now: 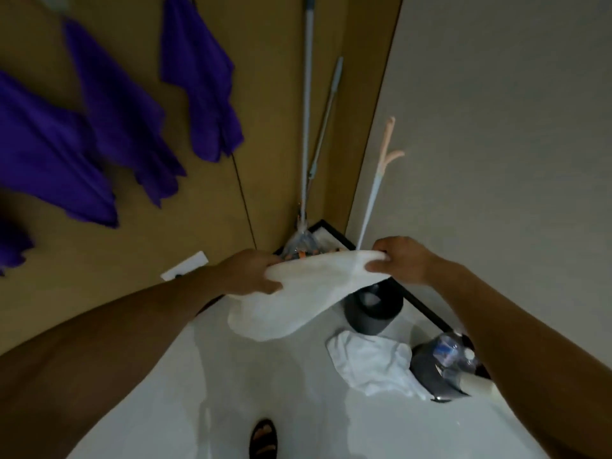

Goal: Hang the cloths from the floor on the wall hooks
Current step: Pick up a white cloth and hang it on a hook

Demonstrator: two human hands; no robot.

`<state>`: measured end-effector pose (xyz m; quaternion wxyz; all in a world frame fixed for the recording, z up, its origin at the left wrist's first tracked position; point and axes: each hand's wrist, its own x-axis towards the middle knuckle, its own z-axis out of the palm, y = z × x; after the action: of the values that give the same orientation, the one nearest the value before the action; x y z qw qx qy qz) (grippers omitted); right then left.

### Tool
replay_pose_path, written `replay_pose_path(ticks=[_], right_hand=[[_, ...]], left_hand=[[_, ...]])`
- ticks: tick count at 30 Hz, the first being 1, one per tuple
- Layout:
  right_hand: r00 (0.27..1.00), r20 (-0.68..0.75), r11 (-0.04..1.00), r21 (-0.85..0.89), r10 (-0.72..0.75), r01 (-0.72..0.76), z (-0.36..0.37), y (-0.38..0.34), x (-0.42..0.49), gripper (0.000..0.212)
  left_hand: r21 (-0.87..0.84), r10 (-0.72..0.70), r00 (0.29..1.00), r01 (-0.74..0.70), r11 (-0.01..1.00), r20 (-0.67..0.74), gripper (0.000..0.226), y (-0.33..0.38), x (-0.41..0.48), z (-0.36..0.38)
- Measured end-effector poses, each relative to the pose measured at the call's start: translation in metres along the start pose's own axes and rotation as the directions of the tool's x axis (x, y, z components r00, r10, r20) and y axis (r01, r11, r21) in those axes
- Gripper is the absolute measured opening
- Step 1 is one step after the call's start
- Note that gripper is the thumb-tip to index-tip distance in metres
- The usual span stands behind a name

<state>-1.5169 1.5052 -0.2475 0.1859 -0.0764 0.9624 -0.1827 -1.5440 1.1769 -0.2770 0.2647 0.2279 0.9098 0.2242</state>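
I hold a cream-white cloth (298, 299) stretched between both hands above the floor. My left hand (251, 271) grips its left edge and my right hand (402, 260) pinches its right corner. The cloth sags down between them. A second white cloth (371, 362) lies crumpled on the pale floor, below and to the right of my hands. Several purple cloths (122, 117) hang on the tan wall at upper left; the hooks they hang from are hidden.
Mop and broom handles (308, 104) lean in the corner ahead. A grey bin (371, 313) and another bin holding plastic bottles (443, 362) stand along the right wall. My sandalled foot (263, 438) shows at the bottom. A white wall plate (185, 265) sits low on the left.
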Motion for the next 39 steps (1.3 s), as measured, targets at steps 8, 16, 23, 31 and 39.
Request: replay_pose_path(ticks=[8,16,23,31,39], right_hand=[[0.956,-0.289,0.998,-0.055,-0.056,0.041,-0.068,-0.072,0.017,0.018],[0.947,-0.277,0.986,-0.076,-0.166,0.150,-0.086,-0.155,0.011,0.037],[0.962,-0.267,0.785,0.584,-0.058,0.209,-0.064,-0.225,-0.007,0.020],[0.854,-0.490,0.811,0.422,-0.171,0.405,-0.046,-0.334,-0.050,0.021],[0.818,-0.554,0.762,0.460,-0.157,0.457,0.014,-0.441,-0.078,0.017]], left_hand=[[0.225,-0.312,0.883,0.403,0.887,-0.350,0.035,-0.007,-0.143,-0.104],[-0.140,-0.649,0.605,0.672,0.727,-0.460,0.022,0.000,-0.267,-0.120],[-0.405,-0.678,0.357,0.593,0.696,-0.643,0.032,-0.021,-0.358,-0.101],[-0.676,-0.694,0.177,0.156,0.720,-0.698,0.019,-0.041,-0.454,-0.104],[-0.663,-0.771,0.201,0.409,0.626,-0.604,0.031,-0.091,-0.571,-0.086]])
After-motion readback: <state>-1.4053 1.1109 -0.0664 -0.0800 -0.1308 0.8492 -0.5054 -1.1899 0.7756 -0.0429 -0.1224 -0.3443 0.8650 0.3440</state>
